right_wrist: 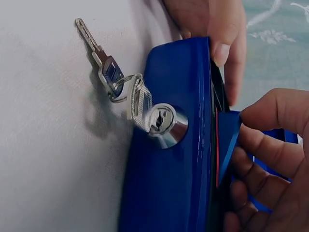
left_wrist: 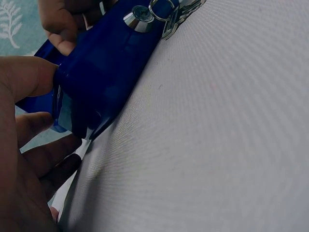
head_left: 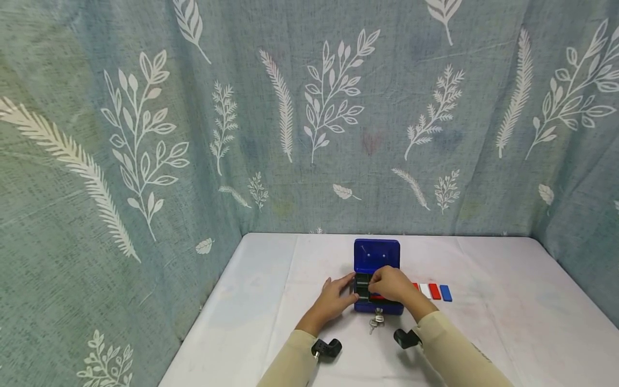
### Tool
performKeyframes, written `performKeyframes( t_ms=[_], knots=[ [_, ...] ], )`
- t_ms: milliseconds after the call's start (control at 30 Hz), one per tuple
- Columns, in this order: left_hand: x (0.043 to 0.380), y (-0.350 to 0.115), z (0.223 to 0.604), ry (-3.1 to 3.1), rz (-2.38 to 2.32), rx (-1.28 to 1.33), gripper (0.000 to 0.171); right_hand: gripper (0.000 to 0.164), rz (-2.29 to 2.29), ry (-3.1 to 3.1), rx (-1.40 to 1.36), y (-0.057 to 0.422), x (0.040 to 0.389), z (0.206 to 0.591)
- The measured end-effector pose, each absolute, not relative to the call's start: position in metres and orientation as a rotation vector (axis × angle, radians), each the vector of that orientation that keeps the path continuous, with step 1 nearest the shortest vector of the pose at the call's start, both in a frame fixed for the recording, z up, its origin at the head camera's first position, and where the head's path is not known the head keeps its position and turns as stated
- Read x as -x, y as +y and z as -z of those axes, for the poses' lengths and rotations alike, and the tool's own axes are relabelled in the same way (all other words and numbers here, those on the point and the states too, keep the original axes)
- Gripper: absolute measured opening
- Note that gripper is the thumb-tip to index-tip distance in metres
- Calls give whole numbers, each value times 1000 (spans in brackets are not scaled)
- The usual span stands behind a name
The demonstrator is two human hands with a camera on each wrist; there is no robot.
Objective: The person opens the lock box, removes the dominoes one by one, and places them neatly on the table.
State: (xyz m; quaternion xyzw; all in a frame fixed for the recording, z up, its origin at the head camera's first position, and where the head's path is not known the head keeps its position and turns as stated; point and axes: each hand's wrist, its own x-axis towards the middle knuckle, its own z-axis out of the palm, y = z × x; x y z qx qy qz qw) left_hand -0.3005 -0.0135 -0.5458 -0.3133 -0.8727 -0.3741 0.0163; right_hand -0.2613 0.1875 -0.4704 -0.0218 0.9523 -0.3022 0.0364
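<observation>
A blue metal cash box point(head_left: 387, 309) stands on the table with its lid point(head_left: 377, 255) raised at the back. Inside it sits a black compartment tray point(head_left: 362, 280). My right hand point(head_left: 394, 284) is over the right part of the tray, thumb and fingers pinching a flat blue block point(right_wrist: 228, 145) that tilts at the box's front rim. Something red point(head_left: 377, 296) lies in the compartment below. My left hand point(head_left: 331, 301) touches the box's left side, thumb at the front corner and fingers stretched along the side. Keys point(right_wrist: 112, 77) hang from the front lock point(right_wrist: 169, 126).
Right of the box, flat blocks lie in a row: a partly hidden red one point(head_left: 415, 285), a white block point(head_left: 425, 291), a red block point(head_left: 434, 292) and a blue block point(head_left: 446, 293). A white cloth covers the table point(head_left: 261, 290). Leaf-patterned curtains point(head_left: 290, 188) hang behind and beside it.
</observation>
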Motion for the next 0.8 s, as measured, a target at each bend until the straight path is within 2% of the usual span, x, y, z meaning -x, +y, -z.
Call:
performKeyframes(
  t_ms=[433,800],
  knots=[
    [302,-13,547,-2724,1150,968,62,16,1041,2909,59,198,257,482],
    [301,-13,548,-2740,1149,951,62,17,886,3122,223,197,253,495]
  ],
)
